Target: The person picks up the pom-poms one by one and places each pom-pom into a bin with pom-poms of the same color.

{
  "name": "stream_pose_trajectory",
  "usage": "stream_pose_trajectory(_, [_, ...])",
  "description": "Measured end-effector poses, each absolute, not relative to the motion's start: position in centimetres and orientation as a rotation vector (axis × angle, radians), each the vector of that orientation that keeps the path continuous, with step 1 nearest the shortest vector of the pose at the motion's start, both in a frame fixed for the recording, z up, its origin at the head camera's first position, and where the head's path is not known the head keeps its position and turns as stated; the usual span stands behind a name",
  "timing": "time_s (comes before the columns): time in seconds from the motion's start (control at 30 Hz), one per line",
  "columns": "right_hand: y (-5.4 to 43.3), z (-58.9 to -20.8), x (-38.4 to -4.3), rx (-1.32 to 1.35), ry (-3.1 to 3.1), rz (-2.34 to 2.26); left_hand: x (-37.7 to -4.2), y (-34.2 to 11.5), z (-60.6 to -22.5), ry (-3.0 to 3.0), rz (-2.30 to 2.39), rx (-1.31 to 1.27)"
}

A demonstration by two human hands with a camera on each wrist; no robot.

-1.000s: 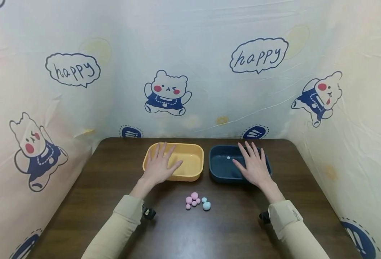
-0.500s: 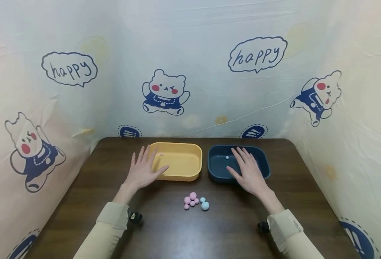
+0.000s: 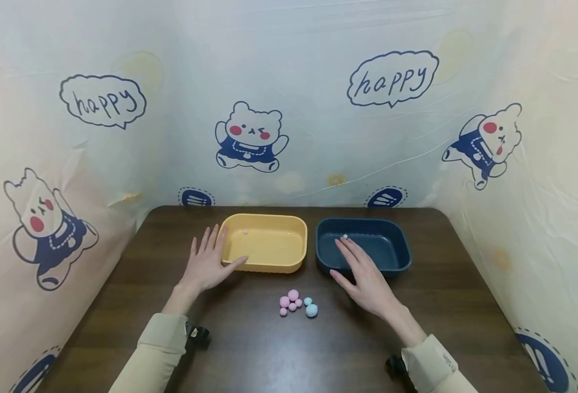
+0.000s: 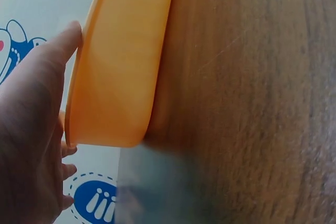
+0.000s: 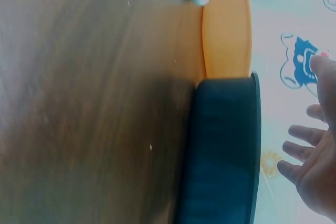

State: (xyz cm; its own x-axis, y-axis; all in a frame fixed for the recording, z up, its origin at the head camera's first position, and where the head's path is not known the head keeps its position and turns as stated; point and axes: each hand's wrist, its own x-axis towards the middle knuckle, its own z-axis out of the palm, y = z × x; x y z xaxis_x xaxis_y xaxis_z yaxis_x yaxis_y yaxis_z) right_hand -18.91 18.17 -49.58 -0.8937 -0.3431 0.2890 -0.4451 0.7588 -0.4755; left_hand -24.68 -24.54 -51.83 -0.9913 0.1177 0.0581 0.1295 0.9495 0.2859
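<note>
My left hand spreads its fingers at the left front corner of the yellow tray, holding nothing. In the left wrist view its thumb overlaps the rim of the same tray. One small pink ball lies inside it. My right hand is stretched out over the front left part of the dark blue tray, with nothing in its grasp. A tiny light blue ball shows in that tray just past the fingertips. Between the hands, several pink balls and two light blue balls lie on the table.
The dark brown table ends at a cloth backdrop printed with cartoon bears, which also runs along both sides. The two trays stand side by side near the table's back edge. Dark wrist cameras sit below the sleeve cuffs.
My left hand has moved left off the yellow tray, uncovering the pink ball inside. My right hand has come left and toward me, its fingers closer together. The balls on the table stay put.
</note>
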Motion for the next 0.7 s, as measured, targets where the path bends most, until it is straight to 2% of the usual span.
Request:
stream_pose_trajectory(0.47, [15.3,-49.8,-16.3,0.73,-2.812,0.971,-24.5,-24.5,-52.1,-3.083,-0.475,-0.147])
stream_pose_trajectory(0.7, [14.7,-50.2,-16.2,0.729,-2.869,1.287,-24.5,-24.3,-51.9,-3.089,-0.472,-0.136])
